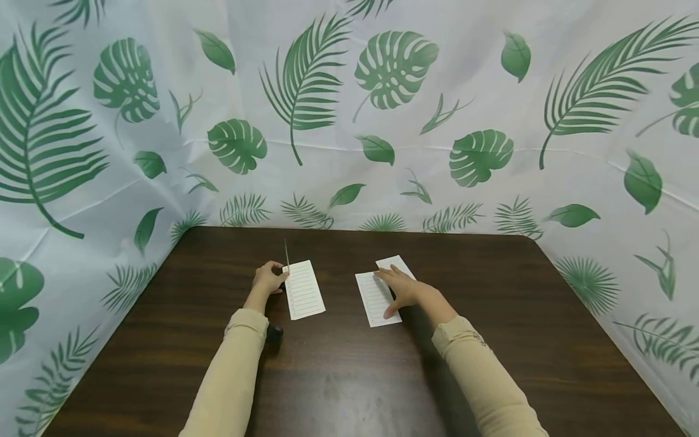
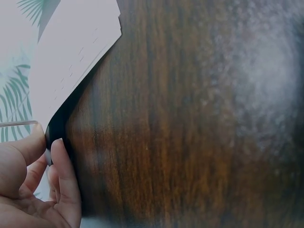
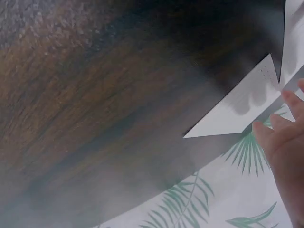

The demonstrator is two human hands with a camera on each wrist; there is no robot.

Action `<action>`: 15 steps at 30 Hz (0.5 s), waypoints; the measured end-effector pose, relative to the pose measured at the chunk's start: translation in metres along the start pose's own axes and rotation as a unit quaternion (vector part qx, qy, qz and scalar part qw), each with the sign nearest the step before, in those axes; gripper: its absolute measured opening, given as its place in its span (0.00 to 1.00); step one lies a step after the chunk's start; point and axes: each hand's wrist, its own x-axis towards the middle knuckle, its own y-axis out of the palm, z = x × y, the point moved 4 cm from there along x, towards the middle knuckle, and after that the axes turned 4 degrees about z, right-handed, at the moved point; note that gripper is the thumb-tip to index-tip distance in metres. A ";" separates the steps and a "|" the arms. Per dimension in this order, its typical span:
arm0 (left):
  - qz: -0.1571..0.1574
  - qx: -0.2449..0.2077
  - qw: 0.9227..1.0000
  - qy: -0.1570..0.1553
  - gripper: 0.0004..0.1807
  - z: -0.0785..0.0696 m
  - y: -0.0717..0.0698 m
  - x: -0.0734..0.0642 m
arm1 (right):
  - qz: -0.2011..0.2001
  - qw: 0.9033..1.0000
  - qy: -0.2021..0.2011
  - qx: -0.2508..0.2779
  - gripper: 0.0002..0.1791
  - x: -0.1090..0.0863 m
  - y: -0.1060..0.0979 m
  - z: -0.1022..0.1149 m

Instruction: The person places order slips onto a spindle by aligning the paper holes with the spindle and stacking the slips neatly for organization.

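Note:
My left hand (image 1: 269,280) pinches the left edge of a small white stack of lined cards (image 1: 304,291). In the left wrist view, the thumb lies at the lower end of the cards (image 2: 78,52), with fingers curled beneath beside a black piece (image 2: 58,127). A thin strip (image 1: 286,252) stands up at the thumb, its kind unclear. My right hand (image 1: 403,287) reaches over two more lined cards, fingers spread and thumb apart. One is the nearer card (image 1: 374,300); the other, the farther card (image 1: 394,262), lies partly hidden under the hand.
A dark wood-grain table (image 1: 349,376) carries the cards. Behind it hangs a white curtain with green leaf prints (image 1: 349,121), which also runs along both sides. A small black object (image 1: 275,334) shows by the left wrist.

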 end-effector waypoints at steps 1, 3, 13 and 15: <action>-0.002 0.002 1.000 -0.002 0.20 0.000 0.000 -0.001 | 0.004 1.000 0.001 -0.001 0.59 0.000 0.001 0.000; -0.005 0.005 1.000 -0.005 0.20 0.000 -0.001 -0.003 | 0.012 1.000 0.005 -0.003 0.59 0.001 0.002 0.002; -0.001 0.013 1.000 -0.002 0.21 -0.001 0.000 -0.004 | 0.048 0.995 0.060 -0.056 0.60 0.005 0.002 0.006; 0.000 0.015 1.000 0.001 0.21 -0.003 0.001 -0.003 | 0.049 0.995 0.063 -0.065 0.60 0.004 0.001 0.007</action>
